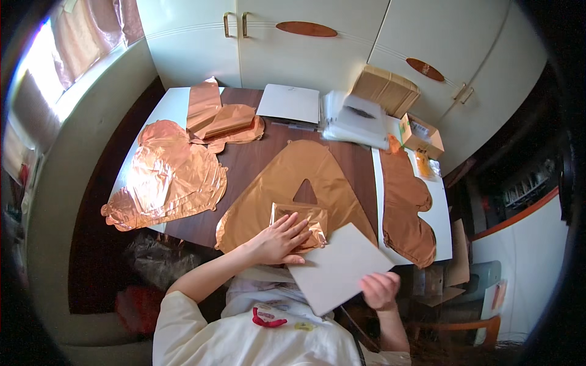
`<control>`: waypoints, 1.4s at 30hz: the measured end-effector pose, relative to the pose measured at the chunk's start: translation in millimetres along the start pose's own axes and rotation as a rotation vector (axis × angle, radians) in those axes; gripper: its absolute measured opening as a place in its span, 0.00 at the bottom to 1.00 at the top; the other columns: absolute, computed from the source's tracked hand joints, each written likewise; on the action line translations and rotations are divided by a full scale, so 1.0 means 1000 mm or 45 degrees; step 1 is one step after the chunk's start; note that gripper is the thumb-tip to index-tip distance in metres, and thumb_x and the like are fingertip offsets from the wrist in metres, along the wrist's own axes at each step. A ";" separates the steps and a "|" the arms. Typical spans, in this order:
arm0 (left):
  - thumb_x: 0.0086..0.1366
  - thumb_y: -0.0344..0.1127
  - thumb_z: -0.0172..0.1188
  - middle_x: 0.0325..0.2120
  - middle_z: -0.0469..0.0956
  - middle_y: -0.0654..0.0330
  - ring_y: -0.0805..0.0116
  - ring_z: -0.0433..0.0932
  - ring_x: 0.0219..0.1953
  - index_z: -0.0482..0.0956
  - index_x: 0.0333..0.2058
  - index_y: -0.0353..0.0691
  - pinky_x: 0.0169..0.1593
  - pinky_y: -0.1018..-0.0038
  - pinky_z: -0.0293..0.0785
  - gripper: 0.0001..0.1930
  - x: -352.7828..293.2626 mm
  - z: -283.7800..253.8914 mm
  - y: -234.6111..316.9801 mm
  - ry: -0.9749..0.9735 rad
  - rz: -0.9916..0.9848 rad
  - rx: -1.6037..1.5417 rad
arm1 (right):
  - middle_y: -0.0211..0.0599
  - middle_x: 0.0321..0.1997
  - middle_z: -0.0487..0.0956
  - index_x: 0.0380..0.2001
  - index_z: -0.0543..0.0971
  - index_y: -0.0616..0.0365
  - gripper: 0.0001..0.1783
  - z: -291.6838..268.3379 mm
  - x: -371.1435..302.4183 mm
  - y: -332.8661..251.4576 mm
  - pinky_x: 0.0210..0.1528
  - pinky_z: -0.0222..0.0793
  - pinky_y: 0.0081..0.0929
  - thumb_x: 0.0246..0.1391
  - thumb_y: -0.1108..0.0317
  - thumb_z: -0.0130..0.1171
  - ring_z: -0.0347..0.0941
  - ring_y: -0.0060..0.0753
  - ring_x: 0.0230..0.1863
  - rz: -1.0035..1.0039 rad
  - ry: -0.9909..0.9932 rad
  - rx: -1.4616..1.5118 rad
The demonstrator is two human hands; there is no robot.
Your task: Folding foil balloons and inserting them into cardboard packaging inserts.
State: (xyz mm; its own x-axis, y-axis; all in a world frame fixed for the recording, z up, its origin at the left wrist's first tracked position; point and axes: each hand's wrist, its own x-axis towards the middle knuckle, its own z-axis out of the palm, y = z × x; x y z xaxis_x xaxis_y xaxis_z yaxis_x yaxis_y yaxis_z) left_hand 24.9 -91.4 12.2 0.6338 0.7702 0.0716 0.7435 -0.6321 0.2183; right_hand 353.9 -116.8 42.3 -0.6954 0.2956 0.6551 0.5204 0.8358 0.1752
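Note:
A flat copper-coloured foil balloon (pixel 262 183) shaped like the letter A lies in the middle of the table. On its lower part is a folded piece of shiny copper foil (pixel 314 215). My left hand (pixel 282 238) lies on that folded foil with its fingers stretched out, pressing it flat. My right hand (pixel 379 290) grips the right edge of a stiff pale grey board (pixel 339 268), which is tilted at the table's near edge. The board's upper left corner comes close to the left hand and the foil; whether they touch I cannot tell.
More copper foil balloons lie at the left (pixel 177 171), the back left (pixel 229 122) and the right (pixel 404 201). Along the back are white boards (pixel 290 102), a stack of clear plastic bags (pixel 354 119), a brown carton (pixel 387 88) and a small open box (pixel 422 135). White cabinets (pixel 311 52) stand behind.

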 end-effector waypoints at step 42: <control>0.67 0.38 0.44 0.42 0.73 0.53 0.52 0.76 0.41 0.65 0.48 0.41 0.35 0.51 0.77 0.13 -0.069 -0.030 0.012 1.430 -1.059 -2.623 | 0.31 0.30 0.72 0.51 0.67 0.62 0.23 0.033 0.115 0.046 0.31 0.66 0.18 0.50 0.80 0.54 0.68 0.20 0.29 1.012 0.283 0.922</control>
State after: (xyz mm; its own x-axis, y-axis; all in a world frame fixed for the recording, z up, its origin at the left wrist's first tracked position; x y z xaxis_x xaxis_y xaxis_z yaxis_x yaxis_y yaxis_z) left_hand -15.7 -149.4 38.9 -0.3261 0.8674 -0.3760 -0.7806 -0.0227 0.6247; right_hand 281.5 -29.1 101.3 -0.1479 0.8410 0.5205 0.3159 0.5389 -0.7809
